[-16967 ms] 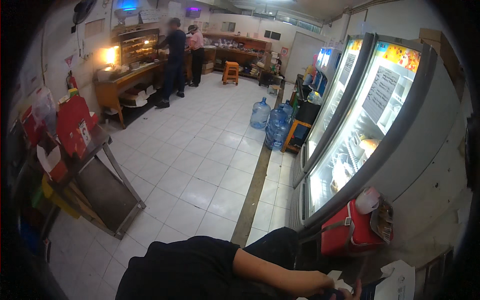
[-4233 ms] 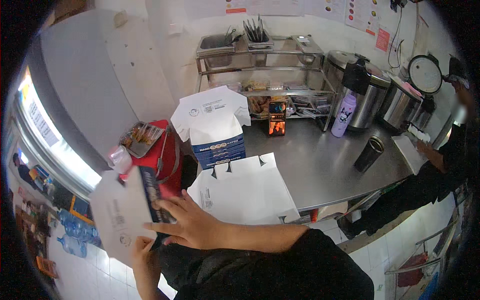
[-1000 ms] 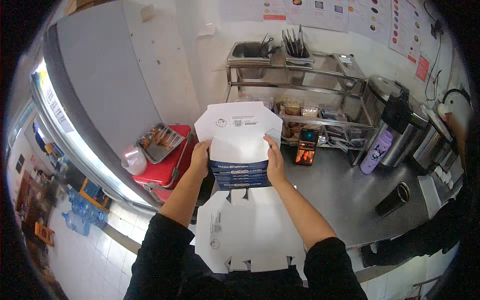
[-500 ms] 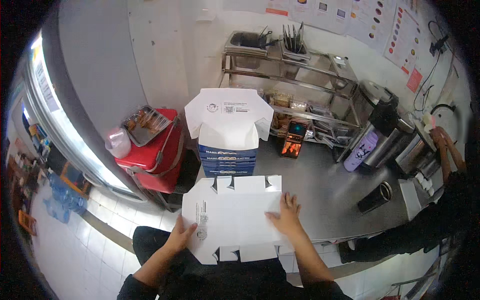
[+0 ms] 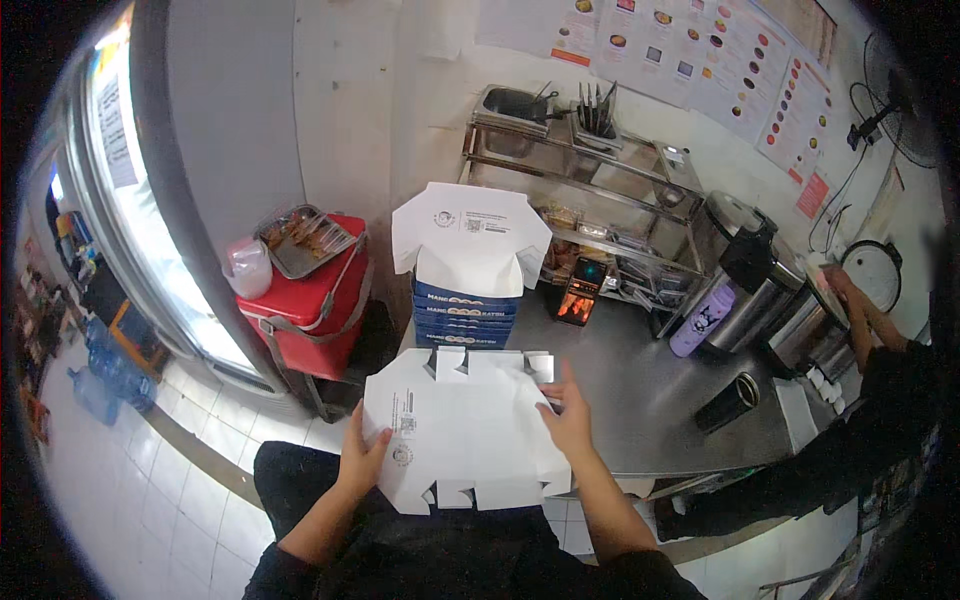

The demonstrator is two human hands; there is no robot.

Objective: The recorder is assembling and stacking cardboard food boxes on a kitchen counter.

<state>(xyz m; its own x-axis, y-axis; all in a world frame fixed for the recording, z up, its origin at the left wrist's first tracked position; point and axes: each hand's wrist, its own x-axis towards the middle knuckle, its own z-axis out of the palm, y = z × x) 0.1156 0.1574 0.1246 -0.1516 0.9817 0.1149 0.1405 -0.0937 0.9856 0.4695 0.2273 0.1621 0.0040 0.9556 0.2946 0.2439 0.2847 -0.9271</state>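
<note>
A white, unfolded cardboard box blank (image 5: 465, 425) lies nearly flat in front of me, with notched tabs along its far and near edges. My left hand (image 5: 362, 455) grips its left edge, thumb on top beside small print. At the right edge, my right hand (image 5: 570, 420) holds the panel, which is creased and bent upward; its index finger points away from me. Just beyond the blank stands a stack of blue folded boxes (image 5: 465, 325). The topmost box has its white lid (image 5: 475, 225) raised.
A steel table (image 5: 630, 400) carries a lit phone (image 5: 580, 292), a purple bottle (image 5: 703, 322), a dark cup (image 5: 728, 403) and large steel pots. Behind is a metal rack (image 5: 600, 170). On the left, a red cooler (image 5: 320, 345) holds a foil tray (image 5: 305, 240). Another person's arm (image 5: 855, 310) reaches in at right.
The blank's right panel has gone from flat to bent upward, with my right hand shifted slightly left along it. My left hand keeps its hold. The whole view has shifted a little.
</note>
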